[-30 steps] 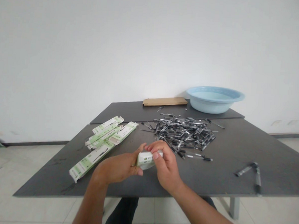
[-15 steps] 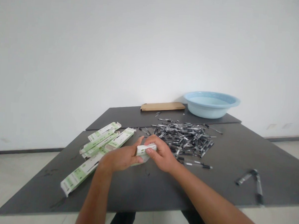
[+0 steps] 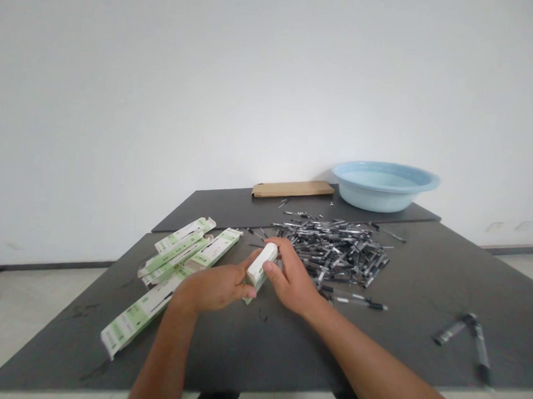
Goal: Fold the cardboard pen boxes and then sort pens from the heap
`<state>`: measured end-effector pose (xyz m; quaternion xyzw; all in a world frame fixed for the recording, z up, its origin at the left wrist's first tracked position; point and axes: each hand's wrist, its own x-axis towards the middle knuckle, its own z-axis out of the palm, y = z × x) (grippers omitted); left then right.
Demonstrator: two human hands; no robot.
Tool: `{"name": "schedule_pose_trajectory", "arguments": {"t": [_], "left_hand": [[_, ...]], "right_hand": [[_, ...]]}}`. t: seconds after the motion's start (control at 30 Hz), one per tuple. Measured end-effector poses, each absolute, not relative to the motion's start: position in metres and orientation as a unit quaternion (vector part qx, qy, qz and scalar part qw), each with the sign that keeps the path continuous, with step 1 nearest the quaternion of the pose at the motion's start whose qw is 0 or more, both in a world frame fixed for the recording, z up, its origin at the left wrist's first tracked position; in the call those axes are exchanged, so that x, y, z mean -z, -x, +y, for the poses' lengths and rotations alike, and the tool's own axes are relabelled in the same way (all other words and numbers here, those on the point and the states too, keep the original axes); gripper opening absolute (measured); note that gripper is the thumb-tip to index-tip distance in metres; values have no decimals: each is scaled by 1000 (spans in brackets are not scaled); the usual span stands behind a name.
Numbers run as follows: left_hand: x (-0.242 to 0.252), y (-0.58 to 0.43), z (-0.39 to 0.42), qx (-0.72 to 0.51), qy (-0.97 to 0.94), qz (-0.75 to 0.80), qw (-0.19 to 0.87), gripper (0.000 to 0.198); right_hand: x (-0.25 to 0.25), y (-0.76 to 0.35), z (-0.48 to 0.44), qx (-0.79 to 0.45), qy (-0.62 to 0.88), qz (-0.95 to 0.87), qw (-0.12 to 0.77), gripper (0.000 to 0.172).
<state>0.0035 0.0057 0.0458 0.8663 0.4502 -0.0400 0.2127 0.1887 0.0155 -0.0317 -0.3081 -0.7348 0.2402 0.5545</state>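
Note:
Between my hands is a small white-and-green carton (image 3: 263,263), tilted so one white face points up. My left hand (image 3: 224,286) grips it from the left, thumb along the near side. From the right, my right hand (image 3: 289,276) holds the same carton with its thumb on the front and fingers behind. Left of my hands lie several long green-and-white pen boxes (image 3: 142,312), overlapping, some with end flaps raised. Just beyond my right hand spreads a heap of black-and-clear pens (image 3: 339,248).
A pale blue basin (image 3: 383,191) stands at the back right of the dark table (image 3: 404,290). Beside it lies a flat brown cardboard piece (image 3: 294,189). Two loose pens (image 3: 458,328) rest near the right front edge, and a wall rises behind the table.
The carton has turned in my hands, so its white face now tilts upward. My right hand has shifted slightly. The view has moved a little.

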Motion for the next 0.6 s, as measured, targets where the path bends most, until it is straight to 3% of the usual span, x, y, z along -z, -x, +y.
{"name": "schedule_pose_trajectory", "arguments": {"t": [0.17, 0.6], "left_hand": [[-43, -7, 8, 37, -863, 458, 210, 72], [-38, -4, 8, 22, -873, 443, 205, 73]], "right_hand": [[30, -193, 11, -189, 345, -752, 529, 45], [33, -196, 6, -242, 296, -784, 489, 73]]}}
